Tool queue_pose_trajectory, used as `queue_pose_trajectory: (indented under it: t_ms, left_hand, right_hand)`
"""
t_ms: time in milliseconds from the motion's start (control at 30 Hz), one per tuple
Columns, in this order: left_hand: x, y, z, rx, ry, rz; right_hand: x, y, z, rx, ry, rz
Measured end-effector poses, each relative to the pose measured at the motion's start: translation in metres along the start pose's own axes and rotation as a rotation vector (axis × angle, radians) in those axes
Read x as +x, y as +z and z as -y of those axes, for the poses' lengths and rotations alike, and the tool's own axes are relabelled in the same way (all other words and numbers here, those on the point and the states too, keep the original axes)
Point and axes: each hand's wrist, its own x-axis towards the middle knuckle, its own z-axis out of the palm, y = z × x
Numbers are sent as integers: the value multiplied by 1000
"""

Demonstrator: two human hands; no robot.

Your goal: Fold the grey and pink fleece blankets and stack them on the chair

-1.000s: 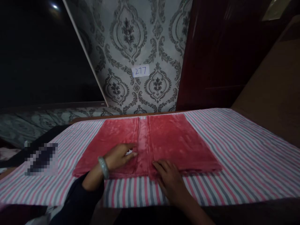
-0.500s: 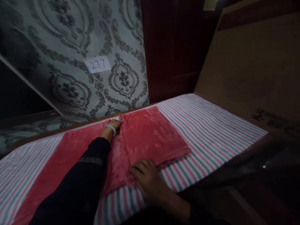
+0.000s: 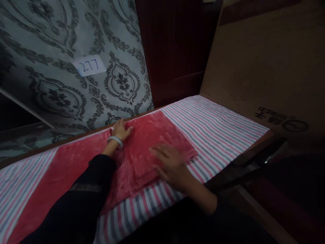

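A plush red blanket (image 3: 144, 142) lies across a table, its right part folded over on itself toward the middle. My left hand (image 3: 121, 130), with a pale bangle at the wrist, rests near the blanket's far edge by the end of the fold, fingers apart. Over the near right part of the folded layer is my right hand (image 3: 169, 162), slightly blurred, its fingers stretched out; whether it presses on the cloth I cannot tell. Beneath the blanket is a striped pink, grey and white cloth (image 3: 210, 125).
A large cardboard box (image 3: 248, 67) stands at the table's right end. Behind the table are a patterned wall (image 3: 114, 40) with a paper label (image 3: 90, 65) reading 277 and a dark red panel (image 3: 175, 51). A dark slanted panel edge (image 3: 25, 108) is at left.
My right hand has left the blanket's near edge and moved up and right over the folded layer, its fingers straightening. My left hand's fingers have spread at the far edge. The view has shifted right.
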Motion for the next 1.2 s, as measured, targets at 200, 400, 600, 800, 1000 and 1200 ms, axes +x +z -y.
queue_pose_trajectory:
  t_ms: [200, 400, 600, 800, 1000, 1200]
  left_hand:
    - [-28, 27, -26, 296, 24, 193]
    - [-33, 38, -18, 325, 6, 298]
    - [-24, 10, -17, 66, 35, 441]
    - [-85, -65, 33, -131, 64, 374]
    - [-200, -146, 136, 76, -335, 18]
    - [-291, -157, 193, 84, -711, -111]
  right_hand:
    - [-11, 1, -61, -332, 247, 149]
    - [-43, 26, -68, -388, 223, 95]
    - [-45, 26, -73, -410, 170, 49]
    - [-51, 33, -79, -406, 137, 13]
    - [-56, 34, -90, -365, 148, 24]
    - [-28, 36, -37, -108, 101, -150]
